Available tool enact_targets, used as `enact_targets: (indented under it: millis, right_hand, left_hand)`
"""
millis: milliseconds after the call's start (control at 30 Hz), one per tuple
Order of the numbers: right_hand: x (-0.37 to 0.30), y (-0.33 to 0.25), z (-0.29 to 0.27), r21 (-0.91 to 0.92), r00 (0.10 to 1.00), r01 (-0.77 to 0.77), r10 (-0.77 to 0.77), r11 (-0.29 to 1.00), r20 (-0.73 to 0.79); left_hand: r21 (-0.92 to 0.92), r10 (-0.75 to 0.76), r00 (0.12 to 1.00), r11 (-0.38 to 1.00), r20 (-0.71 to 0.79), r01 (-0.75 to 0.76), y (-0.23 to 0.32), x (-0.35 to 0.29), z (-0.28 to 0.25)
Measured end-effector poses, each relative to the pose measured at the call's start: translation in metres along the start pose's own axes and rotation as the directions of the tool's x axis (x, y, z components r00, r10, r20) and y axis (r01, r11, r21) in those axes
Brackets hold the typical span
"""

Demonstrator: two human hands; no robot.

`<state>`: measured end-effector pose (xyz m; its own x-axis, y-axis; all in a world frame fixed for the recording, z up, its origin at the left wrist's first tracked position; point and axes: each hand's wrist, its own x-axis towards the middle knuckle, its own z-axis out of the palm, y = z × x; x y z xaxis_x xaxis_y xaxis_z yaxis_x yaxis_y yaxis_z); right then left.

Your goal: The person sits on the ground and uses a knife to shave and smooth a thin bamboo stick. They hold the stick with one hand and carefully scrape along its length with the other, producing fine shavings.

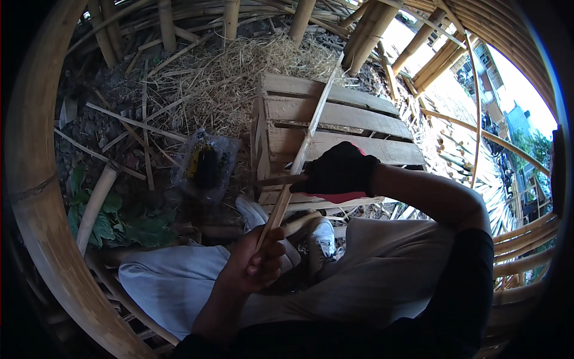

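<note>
A long split bamboo strip [321, 106] slants up and away from my lap, over a slatted wooden crate [359, 122]. Its near end is in my bare left hand [254, 260], fingers wrapped round it above my knees. My right hand [338, 173], in a black and red glove, is closed on a knife [278, 180] whose handle the glove hides. The narrow blade points left and crosses the strip a little beyond my left hand. I cannot tell how deep, if at all, its edge sits in the bamboo.
Dry shavings [209, 78] cover the ground beyond the crate. A clear plastic package [226, 157] with a dark object lies left of it, near green leaves [149, 231]. A thick bamboo pole [36, 209] curves along the left; bamboo posts [366, 36] stand behind. My shoes are below the strip.
</note>
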<state>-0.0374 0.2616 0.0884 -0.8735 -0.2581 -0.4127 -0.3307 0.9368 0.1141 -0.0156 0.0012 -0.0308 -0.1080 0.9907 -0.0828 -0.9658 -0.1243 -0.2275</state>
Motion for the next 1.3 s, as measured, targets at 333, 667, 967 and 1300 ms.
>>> enact_targets:
  millis: [333, 667, 967, 1300]
  right_hand:
    - [0.026, 0.138, 0.003, -0.104, 0.922, -0.382, 0.386, 0.918, 0.018]
    - [0.024, 0.045, 0.010, 0.064, 0.994, -0.044, 0.037, 0.997, 0.104]
    - [0.023, 0.043, 0.008, 0.070, 0.989, 0.103, -0.110, 0.992, 0.096]
    - [0.031, 0.068, -0.003, 0.112, 0.971, -0.119, 0.092, 0.987, 0.221]
  left_hand:
    - [-0.048, 0.026, 0.996, 0.999, 0.087, -0.022, -0.006, 0.001, -0.009]
    - [-0.012, 0.027, 0.987, 1.000, 0.158, -0.025, -0.007, 0.003, -0.010]
    - [-0.017, 0.006, 0.985, 1.000, 0.173, -0.003, -0.003, 0.002, -0.011]
    - [0.038, 0.046, 0.995, 0.998, -0.084, -0.043, -0.010, 0.001, 0.002]
